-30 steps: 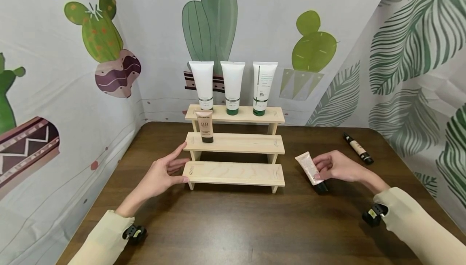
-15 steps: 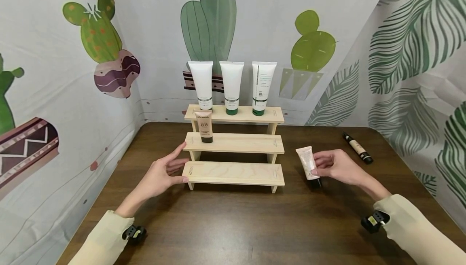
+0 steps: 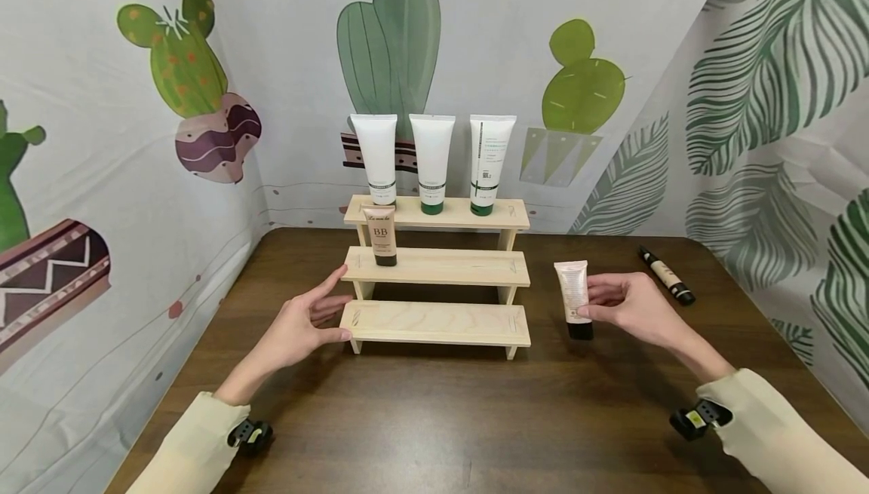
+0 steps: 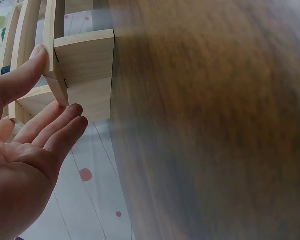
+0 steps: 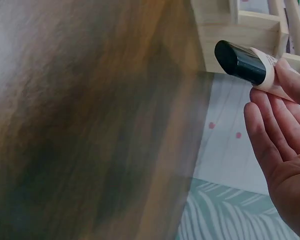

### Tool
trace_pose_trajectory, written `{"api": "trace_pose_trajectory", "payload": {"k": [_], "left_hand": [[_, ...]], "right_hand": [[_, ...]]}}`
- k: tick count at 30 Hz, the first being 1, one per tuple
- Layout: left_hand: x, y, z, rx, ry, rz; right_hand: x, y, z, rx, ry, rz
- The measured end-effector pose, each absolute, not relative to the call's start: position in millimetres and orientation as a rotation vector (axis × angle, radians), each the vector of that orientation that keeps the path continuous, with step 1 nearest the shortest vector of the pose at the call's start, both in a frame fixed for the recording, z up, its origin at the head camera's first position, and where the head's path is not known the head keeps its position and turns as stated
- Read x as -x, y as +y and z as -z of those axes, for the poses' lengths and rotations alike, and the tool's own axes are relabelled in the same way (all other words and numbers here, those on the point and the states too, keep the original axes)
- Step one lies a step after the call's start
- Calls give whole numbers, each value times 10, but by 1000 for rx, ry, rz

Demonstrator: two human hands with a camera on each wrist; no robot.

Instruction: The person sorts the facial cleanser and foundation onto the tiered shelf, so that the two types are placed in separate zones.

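Note:
My right hand [image 3: 636, 308] pinches a small pale-pink cream tube [image 3: 573, 287] between thumb and fingers, right of the shelf. The tube stands nearly upright with its black cap down; the right wrist view shows that cap [image 5: 240, 63]. My left hand [image 3: 302, 329] touches the left end of a three-step wooden display shelf [image 3: 437, 320], thumb at the lowest step and index finger at the middle one. Its fingers [image 4: 65, 132] extend fairly straight in the left wrist view. A beige BB cream tube [image 3: 383, 237] stands on the middle step's left end.
Three white tubes with green caps, among them the rightmost white tube [image 3: 492, 162], stand along the top step. A black-and-beige tube [image 3: 667, 276] lies on the brown table [image 3: 407, 418] at far right. Printed cloth [image 3: 495, 26] hangs behind the table.
My right hand has turned the pale-pink tube from a slant to nearly upright and raised it slightly away from me. The left hand keeps its place at the shelf.

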State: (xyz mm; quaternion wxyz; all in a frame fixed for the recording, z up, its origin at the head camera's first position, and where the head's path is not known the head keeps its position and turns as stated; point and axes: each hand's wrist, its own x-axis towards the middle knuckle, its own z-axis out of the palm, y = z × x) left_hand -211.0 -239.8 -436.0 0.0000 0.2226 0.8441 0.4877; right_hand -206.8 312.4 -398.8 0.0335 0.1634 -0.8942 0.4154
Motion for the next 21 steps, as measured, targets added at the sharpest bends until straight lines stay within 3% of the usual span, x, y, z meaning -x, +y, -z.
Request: {"api": "trace_pose_trajectory", "payload": {"k": [21], "left_hand": [[2121,-2388,4363,-689,2655,-1523]], "right_hand": [[2020,2736,3533,-497,-2620,-1298]]}}
